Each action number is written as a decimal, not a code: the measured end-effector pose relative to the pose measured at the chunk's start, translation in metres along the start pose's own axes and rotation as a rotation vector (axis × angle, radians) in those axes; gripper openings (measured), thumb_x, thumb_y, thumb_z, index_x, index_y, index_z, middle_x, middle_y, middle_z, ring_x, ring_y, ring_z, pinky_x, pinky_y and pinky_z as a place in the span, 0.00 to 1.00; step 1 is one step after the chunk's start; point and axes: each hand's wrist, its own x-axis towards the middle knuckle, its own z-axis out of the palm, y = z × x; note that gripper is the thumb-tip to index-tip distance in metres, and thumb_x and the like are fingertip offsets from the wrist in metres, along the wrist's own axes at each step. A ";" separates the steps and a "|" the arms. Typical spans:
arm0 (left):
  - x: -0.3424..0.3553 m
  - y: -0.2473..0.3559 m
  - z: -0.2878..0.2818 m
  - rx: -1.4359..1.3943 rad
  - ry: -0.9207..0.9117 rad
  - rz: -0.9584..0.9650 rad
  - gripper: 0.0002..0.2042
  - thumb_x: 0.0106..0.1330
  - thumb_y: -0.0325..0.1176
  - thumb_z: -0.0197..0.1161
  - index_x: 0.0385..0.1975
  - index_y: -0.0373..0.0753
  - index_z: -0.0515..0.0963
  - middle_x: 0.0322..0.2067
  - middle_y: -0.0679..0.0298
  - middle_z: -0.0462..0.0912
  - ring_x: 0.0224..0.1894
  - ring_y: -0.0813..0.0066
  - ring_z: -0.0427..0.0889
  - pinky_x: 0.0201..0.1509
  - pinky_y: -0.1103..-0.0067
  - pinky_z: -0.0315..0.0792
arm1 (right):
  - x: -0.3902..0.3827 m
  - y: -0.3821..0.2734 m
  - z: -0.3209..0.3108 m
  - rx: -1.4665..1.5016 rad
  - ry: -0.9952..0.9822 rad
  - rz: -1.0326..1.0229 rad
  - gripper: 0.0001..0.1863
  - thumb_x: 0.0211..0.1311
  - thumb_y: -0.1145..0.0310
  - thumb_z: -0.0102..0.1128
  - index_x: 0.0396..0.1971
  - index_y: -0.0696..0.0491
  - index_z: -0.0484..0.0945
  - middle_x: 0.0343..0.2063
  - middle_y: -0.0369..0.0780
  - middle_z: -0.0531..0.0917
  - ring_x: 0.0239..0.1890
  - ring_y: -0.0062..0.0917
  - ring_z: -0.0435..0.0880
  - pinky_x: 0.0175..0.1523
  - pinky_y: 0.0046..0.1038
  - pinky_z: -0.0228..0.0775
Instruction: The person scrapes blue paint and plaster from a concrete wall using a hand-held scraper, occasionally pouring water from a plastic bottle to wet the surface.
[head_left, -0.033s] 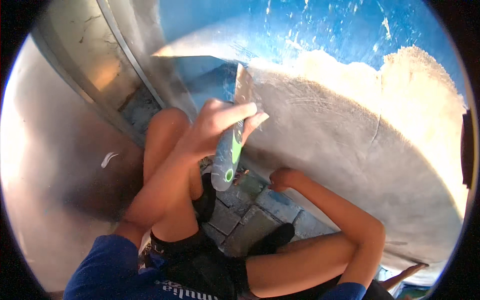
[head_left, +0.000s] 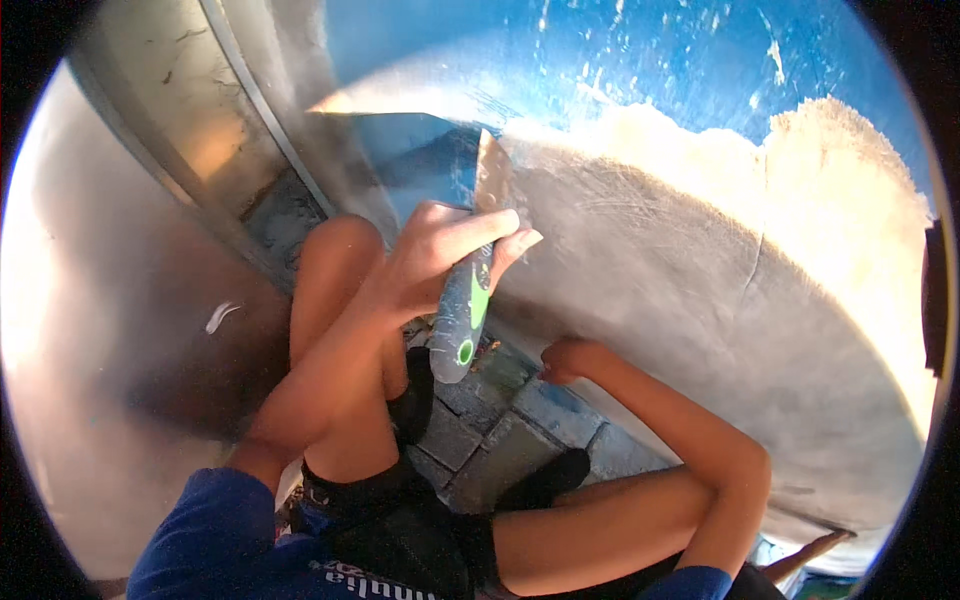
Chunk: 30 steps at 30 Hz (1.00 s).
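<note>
My left hand (head_left: 440,245) is closed round a putty knife (head_left: 463,320) with a grey and green handle. Its blade, smeared with pale residue, points up and away, toward a curved panel (head_left: 640,230). A wide grey-beige patch of filler covers that panel, with blue paint above and a thin crack running through the patch. Whether the blade touches the surface I cannot tell. Lower down, near the panel's bottom edge, my right hand (head_left: 568,358) is curled with the fingers turned under. What it holds, if anything, is hidden.
My bent knees flank grey paving blocks (head_left: 500,460) under me. To the left stands a smooth, shiny curved surface (head_left: 110,350), with a metal strip (head_left: 265,110) behind it. At the lower right, part of another person's limb (head_left: 815,545) shows.
The putty knife and my left hand have shifted very slightly to the right. My right hand stays where it was.
</note>
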 end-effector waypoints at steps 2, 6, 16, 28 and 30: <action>0.003 0.005 -0.001 0.021 -0.050 -0.040 0.07 0.52 0.16 0.64 0.24 0.33 0.74 0.13 0.61 0.71 0.14 0.68 0.73 0.19 0.76 0.63 | -0.010 -0.005 -0.011 0.024 -0.082 0.060 0.26 0.62 0.47 0.49 0.31 0.57 0.84 0.33 0.50 0.84 0.39 0.45 0.82 0.48 0.43 0.71; 0.012 0.019 -0.013 -0.030 0.122 0.058 0.07 0.56 0.22 0.67 0.23 0.34 0.74 0.14 0.58 0.70 0.15 0.65 0.72 0.20 0.74 0.64 | -0.005 -0.001 -0.005 -0.010 -0.081 0.072 0.26 0.62 0.47 0.50 0.29 0.57 0.84 0.32 0.50 0.84 0.39 0.46 0.82 0.48 0.44 0.71; 0.008 0.016 -0.001 0.013 0.125 0.078 0.06 0.56 0.20 0.66 0.23 0.32 0.74 0.12 0.56 0.70 0.13 0.63 0.74 0.17 0.74 0.63 | -0.009 0.000 -0.006 0.059 0.010 0.024 0.27 0.64 0.48 0.48 0.28 0.58 0.83 0.31 0.51 0.84 0.39 0.47 0.81 0.47 0.44 0.71; 0.001 -0.001 0.012 0.084 -0.145 -0.066 0.05 0.57 0.23 0.65 0.25 0.35 0.74 0.14 0.57 0.71 0.13 0.61 0.73 0.18 0.74 0.65 | -0.016 -0.008 -0.011 0.028 0.001 0.038 0.27 0.65 0.47 0.47 0.31 0.58 0.83 0.35 0.51 0.84 0.43 0.48 0.81 0.49 0.44 0.71; 0.002 -0.001 0.013 0.170 -0.158 -0.031 0.06 0.59 0.25 0.64 0.24 0.36 0.74 0.15 0.55 0.74 0.15 0.59 0.75 0.18 0.74 0.66 | -0.018 -0.004 -0.009 0.043 0.001 0.093 0.27 0.64 0.47 0.48 0.32 0.58 0.83 0.36 0.50 0.84 0.44 0.47 0.81 0.50 0.44 0.71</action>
